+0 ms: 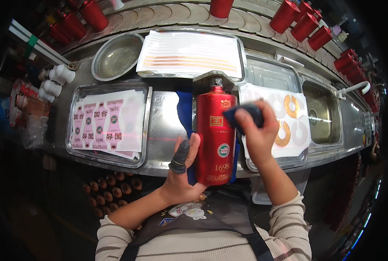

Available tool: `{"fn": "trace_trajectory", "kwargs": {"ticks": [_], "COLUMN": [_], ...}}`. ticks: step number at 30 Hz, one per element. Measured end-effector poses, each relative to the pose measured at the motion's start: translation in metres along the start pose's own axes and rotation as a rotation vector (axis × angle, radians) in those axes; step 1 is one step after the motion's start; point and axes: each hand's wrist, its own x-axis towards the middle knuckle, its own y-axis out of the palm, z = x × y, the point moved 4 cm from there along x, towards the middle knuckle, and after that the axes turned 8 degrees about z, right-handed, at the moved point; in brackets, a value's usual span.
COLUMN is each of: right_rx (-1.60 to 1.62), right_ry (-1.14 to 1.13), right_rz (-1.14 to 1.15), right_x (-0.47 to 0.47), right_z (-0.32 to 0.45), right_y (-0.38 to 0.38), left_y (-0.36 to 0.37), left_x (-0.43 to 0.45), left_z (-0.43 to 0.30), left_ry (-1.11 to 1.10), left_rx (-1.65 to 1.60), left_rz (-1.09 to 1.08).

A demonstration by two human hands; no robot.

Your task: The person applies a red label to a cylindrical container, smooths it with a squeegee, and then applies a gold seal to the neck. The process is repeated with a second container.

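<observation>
A red bottle with gold and green-white markings lies on a blue cloth, its clear neck towards a metal rest. My left hand supports the bottle's lower left side, with a dark covering on one finger. Over the bottle's upper right side, my right hand pinches a dark blue cloth; it is slightly blurred. To the left, a metal tray holds sheets of pink-and-white labels. Sheets with gold ring-shaped stickers lie on the right.
Beyond the bottle are a steel bowl and a tray of striped sheets. A sink with a white tap lies right. Red bottles stand along a slatted conveyor. White cups or caps sit left.
</observation>
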Motion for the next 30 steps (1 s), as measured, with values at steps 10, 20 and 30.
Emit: {"fn": "trace_trajectory", "kwargs": {"ticks": [10,20,30], "right_rx": [-0.19,0.142,0.064], "right_ry": [-0.113,0.032,0.118], "right_rz": [0.047,-0.048,-0.216], "right_x": [0.0,-0.028,-0.02], "right_z": [0.002,-0.002,-0.052], "right_y": [-0.004,-0.018,-0.027], "left_y": [-0.022,-0.045,-0.035], "left_x": [0.022,0.111,0.071], "left_z": [-0.004,0.007,0.005], "left_ry": [0.067,0.118,-0.002], "left_rx": [0.178,0.535,0.288], "left_rz": [-0.009,-0.001,-0.051]}}
